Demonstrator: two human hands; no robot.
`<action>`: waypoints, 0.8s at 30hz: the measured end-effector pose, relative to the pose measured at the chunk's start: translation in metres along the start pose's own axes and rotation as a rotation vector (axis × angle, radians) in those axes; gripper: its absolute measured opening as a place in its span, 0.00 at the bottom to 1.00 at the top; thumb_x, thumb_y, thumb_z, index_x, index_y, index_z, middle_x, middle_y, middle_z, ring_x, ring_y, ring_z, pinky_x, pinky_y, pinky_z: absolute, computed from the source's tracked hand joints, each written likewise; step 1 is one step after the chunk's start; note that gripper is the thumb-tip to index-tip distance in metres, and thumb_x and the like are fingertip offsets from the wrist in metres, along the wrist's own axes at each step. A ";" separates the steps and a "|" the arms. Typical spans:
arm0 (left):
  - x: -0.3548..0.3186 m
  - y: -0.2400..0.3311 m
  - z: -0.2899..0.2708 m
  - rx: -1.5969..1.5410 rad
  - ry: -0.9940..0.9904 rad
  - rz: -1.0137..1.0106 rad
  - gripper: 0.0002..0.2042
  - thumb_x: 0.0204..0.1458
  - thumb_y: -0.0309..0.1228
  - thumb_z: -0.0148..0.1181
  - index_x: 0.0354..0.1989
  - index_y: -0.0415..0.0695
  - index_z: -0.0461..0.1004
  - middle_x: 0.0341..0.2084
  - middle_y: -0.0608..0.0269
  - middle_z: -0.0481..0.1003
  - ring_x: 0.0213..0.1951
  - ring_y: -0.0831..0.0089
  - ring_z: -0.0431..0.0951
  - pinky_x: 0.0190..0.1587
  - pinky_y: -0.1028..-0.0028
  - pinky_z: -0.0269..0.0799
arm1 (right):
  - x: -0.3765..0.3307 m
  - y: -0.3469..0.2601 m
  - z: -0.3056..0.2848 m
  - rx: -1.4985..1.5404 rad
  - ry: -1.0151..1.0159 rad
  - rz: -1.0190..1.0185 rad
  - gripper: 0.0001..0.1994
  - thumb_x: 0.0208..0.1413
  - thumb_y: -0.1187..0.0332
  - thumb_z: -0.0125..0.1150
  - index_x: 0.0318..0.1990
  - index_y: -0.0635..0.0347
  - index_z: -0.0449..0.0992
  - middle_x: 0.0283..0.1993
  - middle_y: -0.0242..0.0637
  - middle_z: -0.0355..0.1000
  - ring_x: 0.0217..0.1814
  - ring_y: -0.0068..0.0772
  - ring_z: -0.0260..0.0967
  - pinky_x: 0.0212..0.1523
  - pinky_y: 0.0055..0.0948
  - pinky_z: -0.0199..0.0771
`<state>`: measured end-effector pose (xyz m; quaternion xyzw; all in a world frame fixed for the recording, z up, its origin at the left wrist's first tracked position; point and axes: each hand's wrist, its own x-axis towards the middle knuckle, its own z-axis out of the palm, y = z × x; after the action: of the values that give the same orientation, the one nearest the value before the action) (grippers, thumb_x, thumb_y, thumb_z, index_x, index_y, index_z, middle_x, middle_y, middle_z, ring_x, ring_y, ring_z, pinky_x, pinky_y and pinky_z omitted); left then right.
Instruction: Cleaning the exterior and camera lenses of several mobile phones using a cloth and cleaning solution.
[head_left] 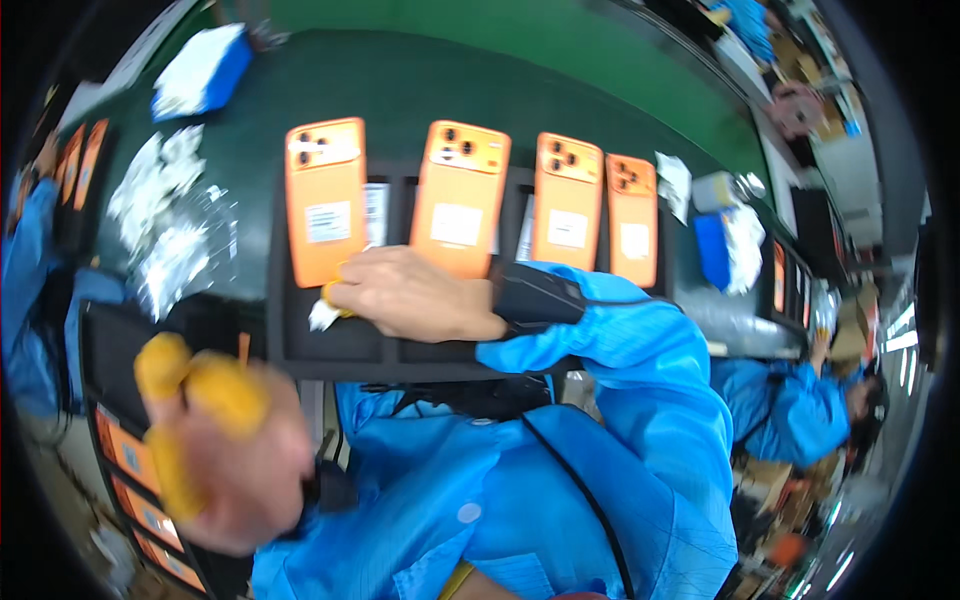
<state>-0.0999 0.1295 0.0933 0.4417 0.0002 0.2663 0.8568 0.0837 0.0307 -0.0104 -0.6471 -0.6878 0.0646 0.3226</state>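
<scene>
Several orange phones lie back side up in a row on a black tray (330,355), each with a white label. My right hand (415,295) is at the tray beside the lower edge of the leftmost phone (328,185). Its yellow-capped fingertips are closed on a small white wipe (323,316). The second phone (460,190) lies just beyond the back of that hand. My left hand (235,450), wearing yellow finger cots, is raised left of the tray and smeared by motion. Whether it holds anything does not show.
Crumpled white wipes (160,180) and clear plastic film (185,255) lie on the green table (400,75). Blue boxes with white wipes stand far left (205,75) and right (715,250). Below my left hand is a rack of orange phones (148,515). A co-worker (790,400) sits at right.
</scene>
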 end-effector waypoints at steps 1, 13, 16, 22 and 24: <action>0.000 0.008 0.003 -0.067 -0.165 -0.065 0.23 0.61 0.33 0.50 0.63 0.38 0.59 0.48 0.48 0.70 0.33 0.65 0.74 0.43 0.70 0.70 | 0.000 -0.005 -0.001 0.112 -0.003 0.068 0.10 0.43 0.78 0.60 0.36 0.63 0.74 0.34 0.42 0.71 0.42 0.47 0.72 0.42 0.42 0.73; 0.087 -0.064 0.075 0.635 -0.999 -0.417 0.21 0.61 0.33 0.50 0.61 0.38 0.60 0.50 0.48 0.69 0.38 0.60 0.72 0.45 0.65 0.70 | -0.127 -0.055 -0.116 -0.054 0.369 0.468 0.10 0.49 0.75 0.68 0.41 0.60 0.78 0.36 0.40 0.76 0.38 0.40 0.75 0.38 0.30 0.76; 0.107 -0.095 0.095 0.658 -1.140 -0.407 0.21 0.61 0.33 0.50 0.60 0.38 0.61 0.50 0.48 0.69 0.39 0.59 0.72 0.45 0.64 0.70 | -0.196 -0.049 -0.135 -0.157 0.680 0.691 0.09 0.53 0.78 0.66 0.41 0.65 0.77 0.36 0.40 0.77 0.36 0.29 0.76 0.37 0.25 0.74; 0.123 -0.094 0.119 0.818 -1.187 -0.357 0.20 0.61 0.33 0.50 0.59 0.38 0.62 0.51 0.48 0.69 0.41 0.57 0.71 0.46 0.61 0.69 | -0.280 -0.021 -0.161 -0.539 1.046 0.940 0.09 0.54 0.79 0.63 0.43 0.66 0.77 0.33 0.37 0.77 0.32 0.24 0.73 0.35 0.24 0.73; 0.128 -0.101 0.127 0.829 -1.206 -0.335 0.20 0.61 0.33 0.50 0.59 0.38 0.62 0.51 0.48 0.69 0.42 0.56 0.71 0.47 0.60 0.69 | -0.299 -0.019 -0.164 -0.692 0.915 1.018 0.11 0.52 0.78 0.65 0.44 0.63 0.78 0.34 0.41 0.77 0.31 0.30 0.75 0.35 0.27 0.74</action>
<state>0.0857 0.0443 0.1243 0.7915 -0.3018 -0.1778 0.5007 0.1404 -0.3047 0.0202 -0.9104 -0.0839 -0.2880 0.2848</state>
